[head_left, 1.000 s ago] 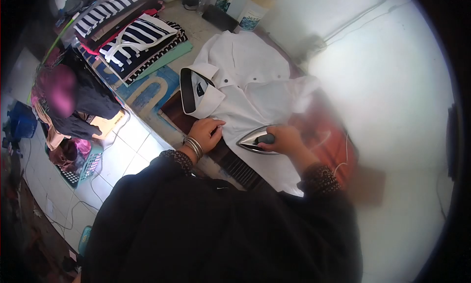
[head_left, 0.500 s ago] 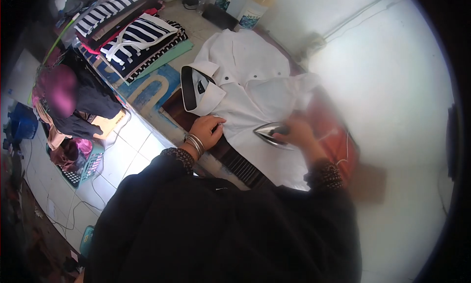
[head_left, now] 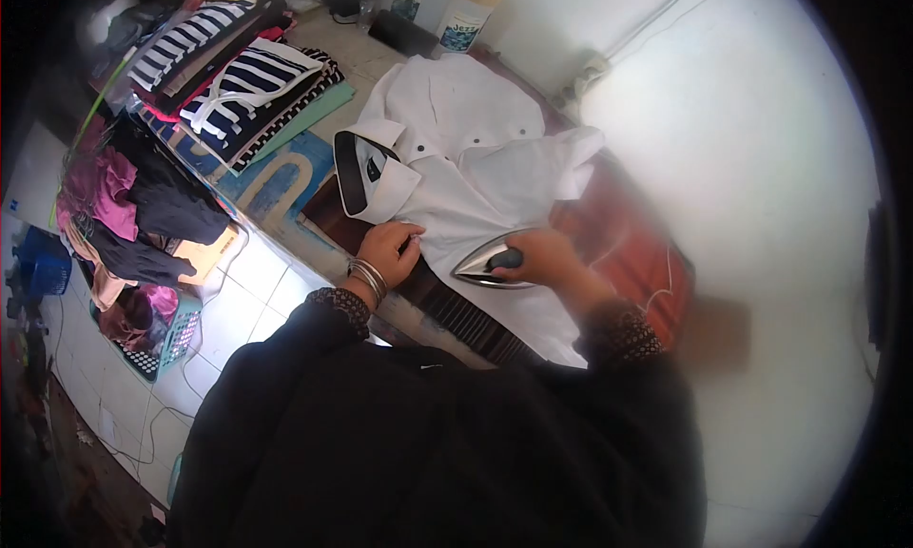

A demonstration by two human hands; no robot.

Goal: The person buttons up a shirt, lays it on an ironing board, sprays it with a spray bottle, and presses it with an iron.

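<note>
A white collared shirt (head_left: pixel 452 192) with dark snaps lies spread on a dark brown and reddish cloth. Its collar (head_left: pixel 366 177), dark on the inside, stands up at the left. My right hand (head_left: pixel 550 258) is closed round the dark handle of a clothes iron (head_left: pixel 475 261). The iron's pointed tip faces left and its base rests on the shirt's near part. Beside the shirt's near left edge, my left hand (head_left: pixel 388 249) has its fingers drawn together at the fabric, just below the collar. Several bangles circle that wrist.
Folded striped clothes (head_left: pixel 247 92) are stacked at the table's back left. A jar with a printed label (head_left: pixel 466 20) and a dark box (head_left: pixel 401 33) stand at the back. A white wall (head_left: pixel 742 168) rises at the right. Clothes fill a green basket (head_left: pixel 171 339) on the floor.
The iron in my right hand has slid left and slightly toward me along the shirt. My left hand stays by the shirt's edge. The whole view has shifted a little.
</note>
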